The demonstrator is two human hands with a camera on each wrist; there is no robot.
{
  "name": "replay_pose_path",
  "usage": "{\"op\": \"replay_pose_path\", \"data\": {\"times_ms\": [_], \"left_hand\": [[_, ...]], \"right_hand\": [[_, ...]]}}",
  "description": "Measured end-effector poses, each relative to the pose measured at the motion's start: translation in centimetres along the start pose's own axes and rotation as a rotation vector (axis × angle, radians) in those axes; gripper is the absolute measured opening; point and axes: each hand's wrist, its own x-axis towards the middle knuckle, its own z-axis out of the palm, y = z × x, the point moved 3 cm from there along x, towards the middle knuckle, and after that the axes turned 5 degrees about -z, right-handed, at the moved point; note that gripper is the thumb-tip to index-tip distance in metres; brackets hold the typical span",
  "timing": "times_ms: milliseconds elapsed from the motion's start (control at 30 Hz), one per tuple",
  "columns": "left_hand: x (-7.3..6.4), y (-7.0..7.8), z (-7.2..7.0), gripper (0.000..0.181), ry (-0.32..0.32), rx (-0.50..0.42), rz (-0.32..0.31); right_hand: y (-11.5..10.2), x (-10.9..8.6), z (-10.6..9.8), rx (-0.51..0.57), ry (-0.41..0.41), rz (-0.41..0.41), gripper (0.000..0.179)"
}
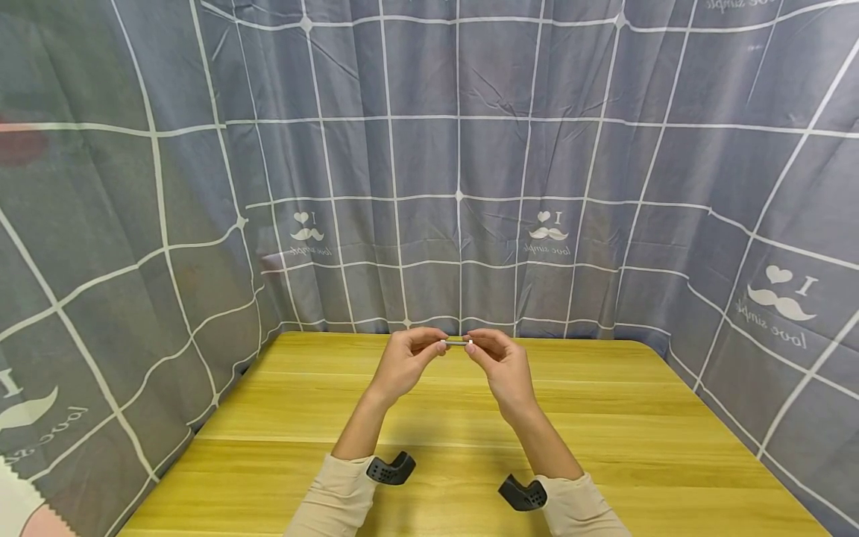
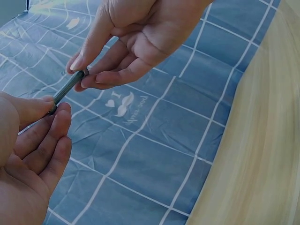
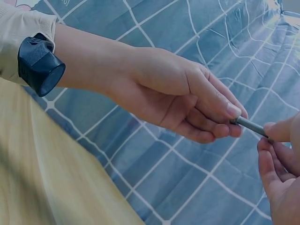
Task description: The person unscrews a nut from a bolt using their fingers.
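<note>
Both hands hold a slim grey threaded bolt (image 1: 457,343) level between them, above the far part of the table. My left hand (image 1: 405,363) pinches one end between thumb and fingertips, and my right hand (image 1: 503,367) pinches the other. Thread ridges show along the bare middle of the bolt (image 2: 68,88) in the left wrist view. A small ring-like piece (image 2: 86,71) sits at the right hand's end, partly covered by the fingers. Fingertips hide much of the left end. From the right wrist view, the shaft (image 3: 252,126) spans the short gap between the hands.
A yellow wood-grain table (image 1: 429,447) lies under the forearms. Grey curtains with white grid lines (image 1: 456,164) stand along its back and both sides. Black wrist cameras (image 1: 391,469) are strapped over the beige sleeves. A pale patterned cloth (image 1: 30,500) shows at the lower left.
</note>
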Motion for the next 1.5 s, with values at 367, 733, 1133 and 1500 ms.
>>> {"op": "replay_pose_path", "data": {"times_ms": [367, 733, 1133, 1500], "left_hand": [[0.1, 0.2, 0.0, 0.014, -0.007, 0.004, 0.008], [0.4, 0.2, 0.2, 0.015, -0.016, -0.008, -0.004], [0.0, -1.9, -0.4, 0.016, 0.029, 0.071, -0.093], [-0.9, -1.3, -1.3, 0.010, -0.002, 0.158, -0.127]], "right_hand": [[0.1, 0.1, -0.3, -0.071, 0.004, 0.019, 0.020], [0.2, 0.5, -1.0, -0.065, -0.003, 0.019, 0.022], [2.3, 0.8, -3.9, -0.192, -0.004, 0.093, 0.027], [5.6, 0.6, -7.9, -0.400, -0.034, 0.128, 0.024]]}}
